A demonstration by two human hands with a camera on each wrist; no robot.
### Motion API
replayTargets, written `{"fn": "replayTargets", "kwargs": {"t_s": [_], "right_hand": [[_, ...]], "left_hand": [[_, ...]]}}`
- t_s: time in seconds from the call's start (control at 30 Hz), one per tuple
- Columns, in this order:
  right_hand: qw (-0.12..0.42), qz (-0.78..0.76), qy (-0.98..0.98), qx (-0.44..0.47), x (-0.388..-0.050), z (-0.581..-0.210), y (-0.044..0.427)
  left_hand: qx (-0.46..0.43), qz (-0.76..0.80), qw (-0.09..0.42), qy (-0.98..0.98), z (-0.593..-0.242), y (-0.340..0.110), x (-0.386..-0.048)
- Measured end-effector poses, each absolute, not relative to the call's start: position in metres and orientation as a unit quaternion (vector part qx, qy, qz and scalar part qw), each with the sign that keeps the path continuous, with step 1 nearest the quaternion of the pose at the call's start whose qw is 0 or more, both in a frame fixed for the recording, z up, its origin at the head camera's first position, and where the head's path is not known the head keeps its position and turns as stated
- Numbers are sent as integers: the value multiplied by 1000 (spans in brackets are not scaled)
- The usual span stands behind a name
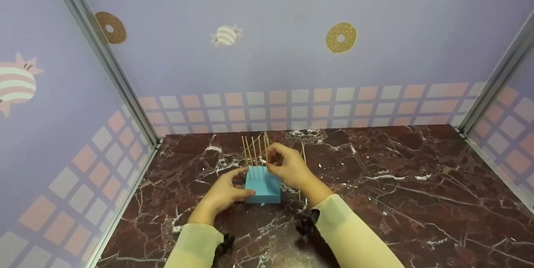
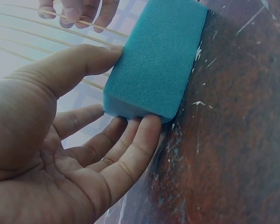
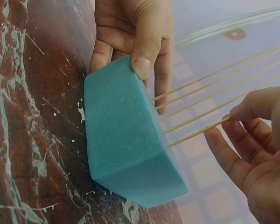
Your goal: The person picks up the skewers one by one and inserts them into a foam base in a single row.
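Note:
A light blue foam block (image 1: 267, 193) sits on the marbled tabletop. Several thin wooden sticks (image 1: 254, 151) stand upright in its top, roughly in a row. My left hand (image 1: 223, 193) grips the block's left side; in the left wrist view the thumb lies at the top edge and fingertips touch the end face of the block (image 2: 154, 56). With thumb and fingers, my right hand (image 1: 290, 168) pinches the rightmost stick (image 3: 191, 137), low down near the foam. The right wrist view shows that stick's lower end meeting the block's top; how deep it goes is hidden.
Right of the block, partly behind my right hand, a loose stick (image 1: 303, 153) lies on the dark red marbled table (image 1: 417, 209). Small white bits (image 1: 344, 184) are scattered near it. Patterned purple walls (image 1: 283, 63) enclose the back and sides.

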State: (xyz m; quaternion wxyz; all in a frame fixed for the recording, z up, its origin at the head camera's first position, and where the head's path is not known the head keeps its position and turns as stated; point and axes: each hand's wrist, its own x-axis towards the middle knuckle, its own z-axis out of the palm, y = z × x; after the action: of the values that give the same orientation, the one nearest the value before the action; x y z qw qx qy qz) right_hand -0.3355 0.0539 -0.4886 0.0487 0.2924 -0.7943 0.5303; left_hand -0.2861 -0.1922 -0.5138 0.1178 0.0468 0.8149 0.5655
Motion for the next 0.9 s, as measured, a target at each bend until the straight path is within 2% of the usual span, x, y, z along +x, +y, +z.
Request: {"fn": "replayTargets", "kwargs": {"t_s": [0.9], "right_hand": [[19, 543, -780, 310, -340, -494, 61]], "left_hand": [[47, 567, 113, 814, -514, -192, -286]]}}
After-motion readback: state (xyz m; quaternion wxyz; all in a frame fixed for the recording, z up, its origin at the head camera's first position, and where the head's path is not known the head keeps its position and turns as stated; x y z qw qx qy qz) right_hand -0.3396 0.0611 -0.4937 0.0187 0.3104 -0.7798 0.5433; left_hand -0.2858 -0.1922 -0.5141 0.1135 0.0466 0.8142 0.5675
